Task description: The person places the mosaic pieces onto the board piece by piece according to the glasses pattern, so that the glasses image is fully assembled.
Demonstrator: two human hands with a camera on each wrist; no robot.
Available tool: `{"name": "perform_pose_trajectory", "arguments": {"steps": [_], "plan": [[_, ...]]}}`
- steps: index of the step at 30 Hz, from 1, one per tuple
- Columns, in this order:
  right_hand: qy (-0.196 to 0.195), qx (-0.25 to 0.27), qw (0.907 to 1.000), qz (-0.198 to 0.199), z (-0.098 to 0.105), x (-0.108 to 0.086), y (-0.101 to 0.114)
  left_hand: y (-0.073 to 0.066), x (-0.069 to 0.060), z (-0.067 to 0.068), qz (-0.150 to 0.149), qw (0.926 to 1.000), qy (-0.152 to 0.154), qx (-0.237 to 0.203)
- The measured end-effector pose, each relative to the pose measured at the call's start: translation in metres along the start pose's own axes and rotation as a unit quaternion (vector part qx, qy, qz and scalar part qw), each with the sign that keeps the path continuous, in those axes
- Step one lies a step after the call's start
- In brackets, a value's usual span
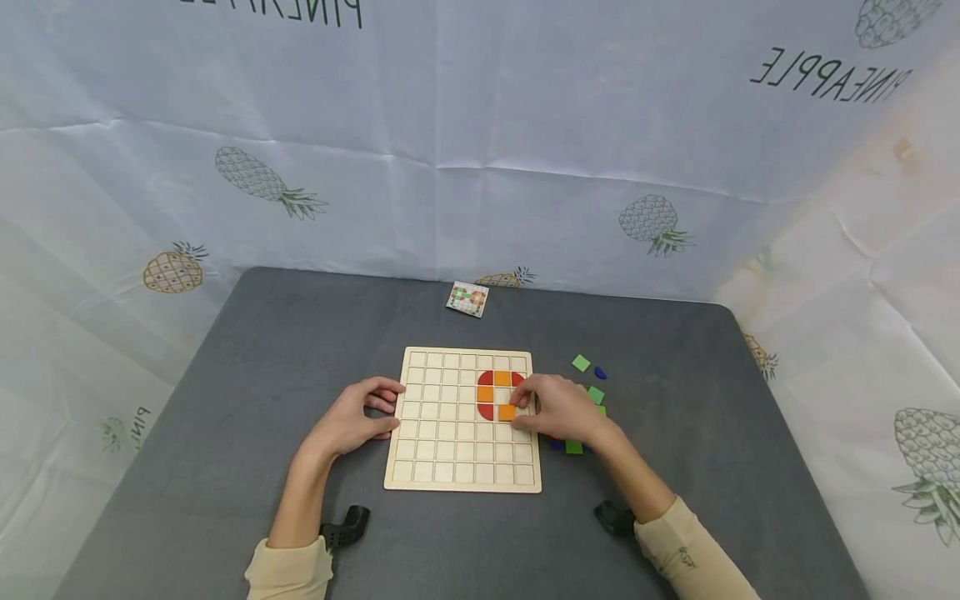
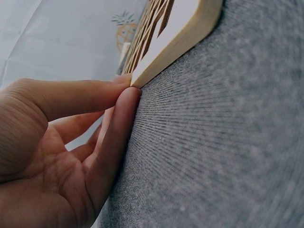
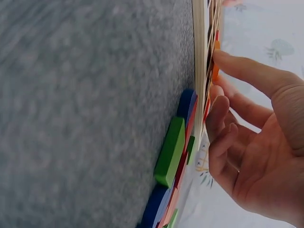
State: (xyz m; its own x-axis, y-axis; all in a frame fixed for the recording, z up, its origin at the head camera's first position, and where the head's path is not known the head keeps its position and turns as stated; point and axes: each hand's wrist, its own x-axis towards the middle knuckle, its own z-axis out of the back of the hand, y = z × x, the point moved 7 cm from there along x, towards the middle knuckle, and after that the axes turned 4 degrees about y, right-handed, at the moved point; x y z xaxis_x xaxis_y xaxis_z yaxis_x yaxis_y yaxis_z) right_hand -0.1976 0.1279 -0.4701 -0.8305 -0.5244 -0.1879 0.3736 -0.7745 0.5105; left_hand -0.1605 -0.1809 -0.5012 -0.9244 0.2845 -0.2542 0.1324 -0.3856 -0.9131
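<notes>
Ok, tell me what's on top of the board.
Red pieces and orange pieces lie on the board; the right hand covers part of its right edge, hiding what's beneath.

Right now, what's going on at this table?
A person's right hand pinches an orange square at the wooden board; the left hand touches the board's left edge. Red pieces and two more orange squares sit in its grid. Green pieces and blue ones lie on the table to the right, and a card lies beyond the board.
</notes>
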Motion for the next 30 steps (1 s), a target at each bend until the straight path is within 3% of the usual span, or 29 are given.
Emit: {"name": "perform_pose_trajectory", "arguments": {"steps": [8, 21, 30], "plan": [[0.007, 0.0, 1.0, -0.002, -0.005, 0.003, 0.006, -0.001, 0.0, 0.0, -0.001, 1.0, -0.001, 0.0], [0.012, 0.061, 0.9977, 0.026, -0.001, -0.002, 0.0, 0.0, 0.001, 0.0, -0.001, 1.0, 0.0, -0.001], [-0.007, 0.1, 0.995, -0.01, 0.019, -0.013, -0.022, 0.001, 0.002, 0.0, -0.001, 1.0, -0.001, -0.001]]}}
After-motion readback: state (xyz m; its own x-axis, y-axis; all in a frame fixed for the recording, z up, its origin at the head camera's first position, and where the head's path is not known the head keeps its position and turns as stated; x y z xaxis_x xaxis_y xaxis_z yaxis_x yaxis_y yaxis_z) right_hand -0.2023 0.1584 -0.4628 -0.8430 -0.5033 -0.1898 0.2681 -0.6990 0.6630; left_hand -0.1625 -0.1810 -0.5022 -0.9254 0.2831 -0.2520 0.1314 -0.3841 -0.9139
